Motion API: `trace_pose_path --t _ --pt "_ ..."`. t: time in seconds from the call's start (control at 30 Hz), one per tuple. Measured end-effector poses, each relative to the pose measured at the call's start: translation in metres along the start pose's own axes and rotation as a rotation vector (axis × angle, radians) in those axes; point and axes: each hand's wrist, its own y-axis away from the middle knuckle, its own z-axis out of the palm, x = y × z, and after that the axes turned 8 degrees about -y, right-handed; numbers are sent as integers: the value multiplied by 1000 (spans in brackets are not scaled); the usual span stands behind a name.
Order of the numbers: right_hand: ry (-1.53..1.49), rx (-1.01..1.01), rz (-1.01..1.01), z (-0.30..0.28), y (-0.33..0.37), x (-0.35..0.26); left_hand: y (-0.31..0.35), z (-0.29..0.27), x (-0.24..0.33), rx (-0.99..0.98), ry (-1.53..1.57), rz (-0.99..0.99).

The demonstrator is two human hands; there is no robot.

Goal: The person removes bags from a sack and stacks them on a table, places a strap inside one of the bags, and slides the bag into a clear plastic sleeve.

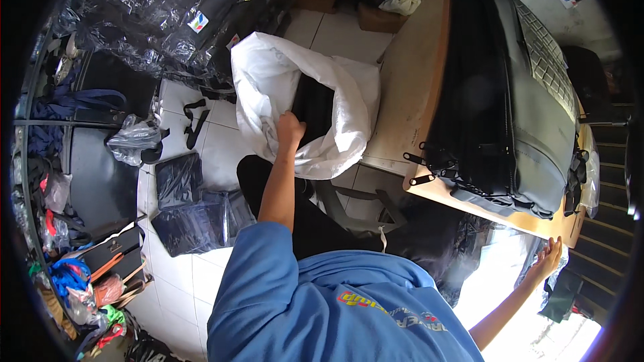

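Left hand (290, 127) fingers closed on the rim of one white woven sack (268, 80), on the white tile floor (178, 275) beside the wooden table (409, 67). Sack mouth faces up toward the person; one dark bundle (314, 104) inside, long axis running away. Right hand (547, 258) open, fingers spread, touching the table's near edge. One stack of black bags (503, 94) on the table.

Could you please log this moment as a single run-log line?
left hand: gripping rim of white sack on floor | right hand: resting at wooden table edge | black bags: stacked on table
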Motion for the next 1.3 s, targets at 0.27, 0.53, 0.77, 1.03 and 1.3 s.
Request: trace_pose_path --t 0.27,0.53,0.77,1.03,1.3 --pt "57 -66 -136 22 19 -30 -9 15 -13 -91 -99 -158" --pt "62 -64 -139 8 14 -19 6 7 -3 -127 117 -5" --pt "101 -101 -128 19 14 -16 7 -17 16 -139 -26 -42" --pt "125 -61 -113 16 19 -21 8 -9 15 -98 -33 -181" --pt "138 -103 -180 25 18 -22 -9 -2 3 -136 -25 -212"
